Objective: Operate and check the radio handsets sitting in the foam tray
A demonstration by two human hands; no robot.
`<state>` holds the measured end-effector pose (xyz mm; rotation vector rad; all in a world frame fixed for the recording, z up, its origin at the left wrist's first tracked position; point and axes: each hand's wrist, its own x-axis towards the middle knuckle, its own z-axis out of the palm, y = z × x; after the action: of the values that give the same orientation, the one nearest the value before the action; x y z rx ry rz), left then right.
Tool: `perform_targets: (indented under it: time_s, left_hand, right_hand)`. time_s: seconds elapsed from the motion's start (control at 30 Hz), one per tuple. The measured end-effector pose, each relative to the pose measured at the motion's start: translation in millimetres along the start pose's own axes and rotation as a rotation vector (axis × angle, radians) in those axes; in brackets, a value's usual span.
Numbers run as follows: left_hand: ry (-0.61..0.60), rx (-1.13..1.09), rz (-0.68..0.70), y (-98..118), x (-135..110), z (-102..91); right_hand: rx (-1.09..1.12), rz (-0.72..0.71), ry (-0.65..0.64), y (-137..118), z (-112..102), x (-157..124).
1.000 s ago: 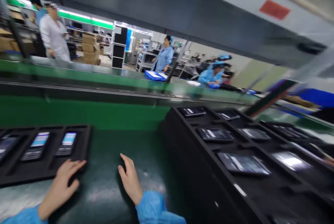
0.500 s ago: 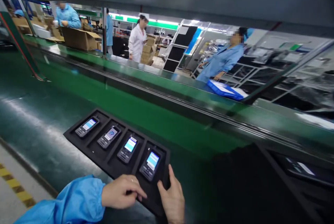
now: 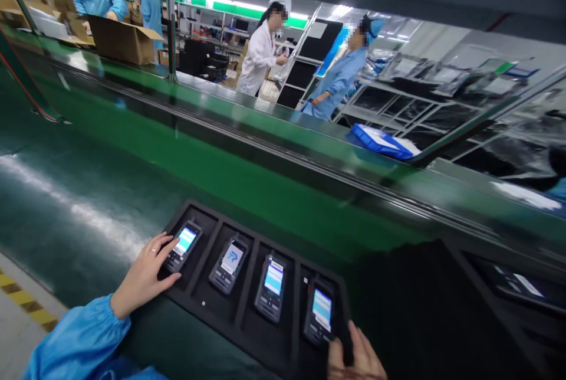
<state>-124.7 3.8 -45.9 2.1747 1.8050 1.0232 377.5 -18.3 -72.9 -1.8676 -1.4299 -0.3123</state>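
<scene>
A black foam tray (image 3: 242, 326) lies on the green bench, divided into several compartments, each with a dark handheld terminal with a lit screen and keys. My left hand (image 3: 145, 274) grips the tray's left end, thumb and fingers reaching over the rim beside the leftmost terminal (image 3: 182, 244). At the opposite end, my right hand (image 3: 356, 356) holds the tray near the rightmost terminal (image 3: 320, 313), partly cut off by the frame's bottom. Between these sit a terminal with a logo on its screen (image 3: 230, 265) and another with a blue-white screen (image 3: 271, 285).
To the right stands a dark stack of foam trays (image 3: 415, 303) with a device in its top recess. A raised rail (image 3: 265, 139) runs along the bench. Beyond it are a blue bin (image 3: 382, 143), an open carton (image 3: 126, 41) and several people in work coats.
The tray has shifted right and closer to me. My left hand has moved from the tray's front near its right end to its left end; my right hand stays at the right end.
</scene>
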Motion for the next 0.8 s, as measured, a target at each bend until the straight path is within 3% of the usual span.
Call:
perform_targets:
  time_s: [0.07,0.2,0.33,0.43,0.63,0.8]
  left_hand:
    - [0.018,0.048,0.025,2,0,3.9]
    - [0.077,0.109,0.075,3,-2,7.3]
    - [0.146,0.165,0.114,9,-10,8.5]
    - [0.169,0.185,0.135,12,-13,7.6]
    - [0.129,0.288,0.218,10,-8,1.5]
    - [0.076,0.31,0.204,4,-10,0.5]
  right_hand:
    - [0.13,-0.093,0.021,-44,5,-10]
    - [0.368,-0.247,-0.205,-135,17,-29]
    - [0.446,-0.306,-0.307,-182,22,-40]
    - [0.433,-0.312,-0.275,-178,20,-39]
    - [0.256,-0.21,-0.11,-121,0,-26]
    - [0.225,-0.227,-0.192,-110,-12,-39]
